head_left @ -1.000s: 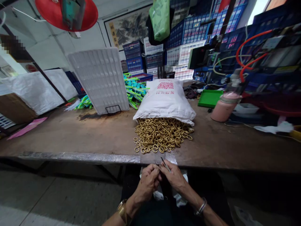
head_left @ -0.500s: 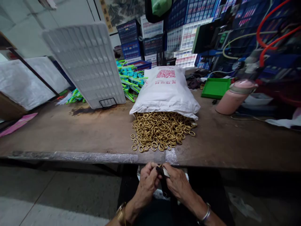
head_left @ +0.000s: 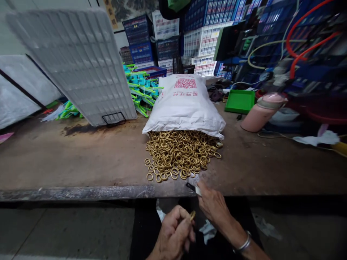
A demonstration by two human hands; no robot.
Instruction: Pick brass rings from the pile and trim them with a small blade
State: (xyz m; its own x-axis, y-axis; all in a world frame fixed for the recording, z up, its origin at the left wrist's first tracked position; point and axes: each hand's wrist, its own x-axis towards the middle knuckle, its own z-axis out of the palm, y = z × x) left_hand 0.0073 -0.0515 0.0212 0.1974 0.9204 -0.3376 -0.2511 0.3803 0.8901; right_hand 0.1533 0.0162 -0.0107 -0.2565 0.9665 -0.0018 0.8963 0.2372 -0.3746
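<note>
My left hand [head_left: 175, 227] is closed over my lap, pinching a gold-coloured ring [head_left: 192, 215] between thumb and finger. Near the table's front edge, my right hand [head_left: 214, 203] grips a small tool with a flat black tip [head_left: 191, 187] and a whitish part by the fingers; its exact kind is unclear. That tip points left, just in front of a heap of gold-coloured rings [head_left: 181, 155]. The rings spread from the mouth of a white sack [head_left: 187, 104] with red print, lying on the brown table [head_left: 108, 159].
Left of the sack stands a ribbed grey-white panel [head_left: 78, 68], with green and turquoise pieces [head_left: 142, 90] behind it. On the right are a green tray [head_left: 240, 101], a pink bottle [head_left: 261, 112] and red hoses [head_left: 292, 57]. Stacked crates [head_left: 200, 41] fill the back.
My hands, together before, have separated. The left has drawn back towards me with the ring; the right has moved forward to the table edge with the tool. The view has shifted slightly right.
</note>
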